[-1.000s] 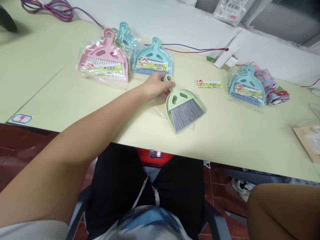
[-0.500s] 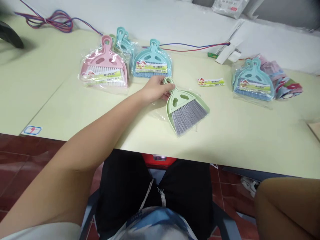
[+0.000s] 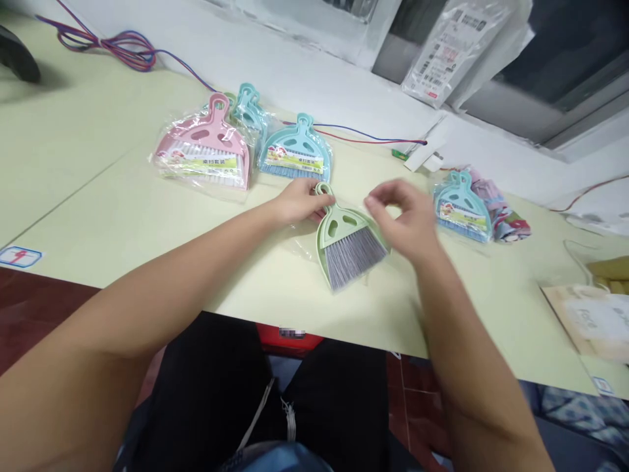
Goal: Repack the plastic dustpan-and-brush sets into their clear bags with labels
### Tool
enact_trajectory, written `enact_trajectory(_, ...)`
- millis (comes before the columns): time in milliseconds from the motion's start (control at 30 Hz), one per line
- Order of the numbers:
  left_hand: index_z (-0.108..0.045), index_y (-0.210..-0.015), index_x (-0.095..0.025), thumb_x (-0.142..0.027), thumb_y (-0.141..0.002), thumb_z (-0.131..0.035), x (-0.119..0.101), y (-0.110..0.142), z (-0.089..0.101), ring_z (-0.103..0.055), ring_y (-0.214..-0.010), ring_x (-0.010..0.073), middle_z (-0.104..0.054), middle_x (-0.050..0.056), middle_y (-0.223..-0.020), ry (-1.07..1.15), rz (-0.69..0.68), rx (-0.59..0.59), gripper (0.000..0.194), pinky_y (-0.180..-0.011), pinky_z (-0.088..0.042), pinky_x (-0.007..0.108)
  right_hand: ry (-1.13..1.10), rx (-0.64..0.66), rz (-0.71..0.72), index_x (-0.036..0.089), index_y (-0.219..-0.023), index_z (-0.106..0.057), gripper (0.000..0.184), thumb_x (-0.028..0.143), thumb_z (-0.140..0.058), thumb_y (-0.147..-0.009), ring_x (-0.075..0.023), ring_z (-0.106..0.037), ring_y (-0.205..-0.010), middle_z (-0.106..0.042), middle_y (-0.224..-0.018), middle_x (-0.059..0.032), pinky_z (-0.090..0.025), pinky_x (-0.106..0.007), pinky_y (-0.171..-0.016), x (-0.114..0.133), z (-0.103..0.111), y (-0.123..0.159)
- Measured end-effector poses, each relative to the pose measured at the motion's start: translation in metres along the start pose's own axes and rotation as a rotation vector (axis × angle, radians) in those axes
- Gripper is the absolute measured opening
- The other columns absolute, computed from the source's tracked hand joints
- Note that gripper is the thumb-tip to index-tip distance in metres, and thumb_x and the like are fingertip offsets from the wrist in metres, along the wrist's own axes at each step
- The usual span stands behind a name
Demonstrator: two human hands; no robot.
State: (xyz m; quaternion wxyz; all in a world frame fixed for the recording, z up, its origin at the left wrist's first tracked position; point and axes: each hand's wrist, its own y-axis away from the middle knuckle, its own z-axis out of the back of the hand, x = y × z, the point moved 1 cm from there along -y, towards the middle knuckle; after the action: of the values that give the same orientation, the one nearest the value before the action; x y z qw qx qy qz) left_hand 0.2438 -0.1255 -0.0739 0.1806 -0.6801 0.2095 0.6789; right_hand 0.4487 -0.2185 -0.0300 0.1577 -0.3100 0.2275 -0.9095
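My left hand (image 3: 305, 200) is closed round the handle end of a light green dustpan (image 3: 322, 259). A matching green hand brush (image 3: 354, 259) with grey bristles is nested in it, bristles towards me. Clear plastic film lies under the set. My right hand (image 3: 405, 216) is over the table just right of the dustpan, fingers bent with a gap between thumb and forefinger; it is slightly blurred, and nothing shows in it. Behind my left hand stand a bagged pink dustpan set (image 3: 216, 141) and a bagged blue dustpan set (image 3: 297, 151), both with printed labels.
Another bagged blue set (image 3: 462, 206) lies to the right beside patterned cloth (image 3: 498, 210). Red and blue cable (image 3: 118, 49) is coiled at the back left and runs along the wall to a white fixture (image 3: 422, 154). A cardboard piece (image 3: 580, 321) sits at the right edge.
My right hand has come in from the right to beside the dustpan, where the loose label strip is now hidden. My left hand keeps its hold. The view has turned right.
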Motion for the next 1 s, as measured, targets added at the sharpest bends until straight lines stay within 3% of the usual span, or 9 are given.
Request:
enact_trajectory(100, -0.063, -0.085, -0.014, -0.016, -0.088, -0.072, 0.000, -0.001, -0.001, -0.068, -0.064, 0.0154, -0.070, 0.005, -0.071, 0.001, 0.006, -0.030, 0.009, -0.066, -0.059, 0.032, 0.120, 0.073, 0.063, 0.023, -0.103, -0.070, 0.017, 0.036, -0.066, -0.094, -0.0286, -0.067, -0.100, -0.072, -0.100, -0.0085, -0.054, -0.048, -0.096, -0.007, -0.021, 0.009)
enact_trajectory(200, -0.063, -0.085, -0.014, -0.014, -0.088, -0.070, -0.001, -0.002, -0.001, -0.067, -0.062, 0.0153, -0.068, 0.004, -0.070, 0.008, -0.004, -0.058, 0.008, -0.066, -0.058, 0.032, 0.216, 0.000, 0.009, 0.022, -0.112, -0.069, 0.029, 0.041, -0.069, -0.090, -0.0332, -0.061, -0.114, -0.069, -0.115, -0.0130, -0.047, -0.053, -0.105, -0.018, -0.027, 0.013)
enact_trajectory(300, -0.063, -0.085, -0.014, -0.014, -0.089, -0.068, -0.003, 0.000, -0.001, -0.067, -0.063, 0.0159, -0.069, 0.005, -0.072, 0.018, -0.041, -0.048, 0.007, -0.066, -0.059, 0.034, 0.145, 0.014, -0.194, 0.023, -0.114, -0.070, 0.040, 0.051, -0.072, -0.087, -0.0314, -0.064, -0.106, -0.071, -0.114, -0.0118, -0.050, -0.048, -0.096, -0.029, -0.021, 0.011)
enact_trajectory(400, -0.063, -0.083, -0.015, -0.013, -0.088, -0.068, -0.004, 0.002, -0.002, -0.065, -0.064, 0.0155, -0.068, 0.005, -0.074, 0.021, -0.089, -0.047, 0.008, -0.067, -0.058, 0.034, 0.029, 0.125, -0.381, 0.023, -0.099, -0.074, 0.044, 0.064, -0.070, -0.086, -0.0258, -0.065, -0.089, -0.074, -0.094, -0.0066, -0.049, -0.040, -0.083, -0.036, -0.014, 0.008)
enact_trajectory(533, -0.063, -0.084, -0.016, -0.014, -0.088, -0.068, -0.004, 0.002, 0.000, -0.063, -0.064, 0.0134, -0.065, 0.003, -0.075, 0.007, -0.127, -0.075, 0.006, -0.065, -0.055, 0.029, 0.006, 0.196, -0.392, 0.021, -0.078, -0.071, 0.050, 0.070, -0.067, -0.087, -0.0204, -0.059, -0.076, -0.067, -0.077, -0.0027, -0.042, -0.033, -0.071, -0.034, -0.010, 0.007)
enact_trajectory(767, -0.062, -0.091, -0.017, -0.022, -0.084, -0.077, -0.002, 0.004, 0.000, -0.060, -0.065, 0.0112, -0.062, 0.001, -0.078, -0.031, -0.148, -0.033, 0.017, -0.061, -0.050, 0.025, 0.030, 0.191, -0.381, 0.020, -0.069, -0.064, 0.055, 0.072, -0.064, -0.088, -0.0165, -0.050, -0.068, -0.057, -0.067, 0.0006, -0.035, -0.032, -0.066, -0.029, -0.012, 0.007)
enact_trajectory(867, -0.062, -0.098, -0.018, -0.020, -0.080, -0.080, -0.003, 0.004, 0.002, -0.062, -0.066, 0.0123, -0.063, 0.000, -0.081, -0.014, -0.158, -0.034, 0.025, -0.062, -0.053, 0.026, -0.086, 0.160, -0.413, 0.019, -0.079, -0.071, 0.049, 0.068, -0.068, -0.086, -0.0183, -0.057, -0.075, -0.066, -0.076, -0.0013, -0.041, -0.032, -0.072, -0.031, -0.011, 0.006)
enact_trajectory(1000, -0.064, -0.100, -0.020, -0.016, -0.083, -0.072, -0.004, -0.001, 0.008, -0.064, -0.067, 0.0126, -0.067, 0.001, -0.083, 0.093, -0.092, -0.108, 0.020, -0.066, -0.056, 0.028, -0.418, 0.067, -0.647, 0.021, -0.093, -0.074, 0.047, 0.063, -0.082, -0.074, -0.0219, -0.066, -0.084, -0.074, -0.087, -0.0032, -0.049, -0.032, -0.074, -0.041, 0.000, 0.004)
